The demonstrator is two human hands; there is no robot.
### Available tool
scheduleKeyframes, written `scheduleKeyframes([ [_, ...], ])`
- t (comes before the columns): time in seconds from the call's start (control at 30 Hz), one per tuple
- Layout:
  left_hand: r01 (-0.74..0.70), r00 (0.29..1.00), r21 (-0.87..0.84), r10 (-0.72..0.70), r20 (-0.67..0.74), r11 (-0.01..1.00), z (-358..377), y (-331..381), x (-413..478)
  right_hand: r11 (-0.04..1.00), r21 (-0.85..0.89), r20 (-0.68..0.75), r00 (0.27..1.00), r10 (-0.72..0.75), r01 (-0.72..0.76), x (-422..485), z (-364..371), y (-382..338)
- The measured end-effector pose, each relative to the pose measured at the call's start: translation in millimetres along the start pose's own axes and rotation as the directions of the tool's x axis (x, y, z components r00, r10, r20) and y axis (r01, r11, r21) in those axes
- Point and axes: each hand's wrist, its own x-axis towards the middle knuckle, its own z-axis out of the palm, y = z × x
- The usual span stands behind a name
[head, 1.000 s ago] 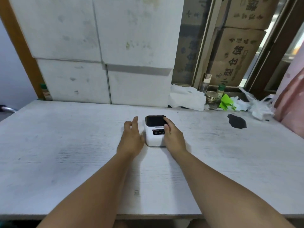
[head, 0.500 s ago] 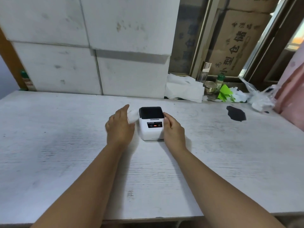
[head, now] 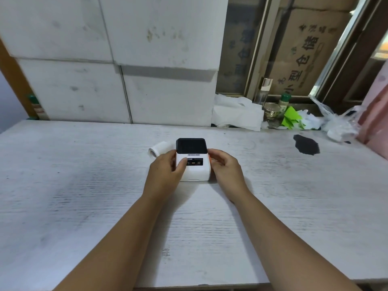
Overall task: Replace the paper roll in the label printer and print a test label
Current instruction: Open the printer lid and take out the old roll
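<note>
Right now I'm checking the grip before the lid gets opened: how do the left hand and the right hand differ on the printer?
The left hand wraps the printer's left side with its thumb lying over the front panel; the right hand stays at the right side, its fingers curled by the upper edge. The left hand hides part of the panel; the right hand leaves it uncovered. The paper roll lies just beyond the left hand, none by the right. Both touch the printer.

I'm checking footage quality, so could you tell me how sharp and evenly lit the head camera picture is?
Head view: soft, even light, faint shadows under the hands; label printer and paper roll readably sharp; wide-angle bending at the edges; bright glare through the window at upper right.
</note>
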Motion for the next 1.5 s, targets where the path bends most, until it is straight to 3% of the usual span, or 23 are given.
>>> scheduleKeyframes([
  [0.23, 0.167, 0.984, -0.161, -0.154, 0.087, 0.973, -7.9, 4.8, -6.4, 0.999, -0.036, -0.007, 1.0, -0.018, 0.017, -0.4, 0.7, -1.4],
  [0.5, 0.216, 0.97, -0.245, -0.179, 0.165, 0.945, -10.5, -3.7, -1.4, 1.0, -0.015, -0.033, 0.999, 0.012, -0.012, -0.4, -2.2, -1.1],
  [0.67, 0.196, 0.947, -0.288, -0.105, 0.303, 0.938, -16.6, -1.0, 2.8, 0.999, 0.012, 0.069, 0.997, 0.04, -0.041, -1.4, -8.6, -6.0],
  [1.03, 0.197, 0.933, -0.42, -0.038, 0.357, 0.886, -18.3, -4.9, 4.0, 0.998, 0.008, 0.21, 0.976, 0.059, -0.062, 3.6, -15.6, -2.3],
  [1.5, 0.357, 0.921, -0.519, -0.2, 0.334, 0.777, -8.8, -12.5, 9.3, 0.967, 0.088, 0.163, 0.961, 0.223, -0.24, 18.9, -15.0, 1.6],
])
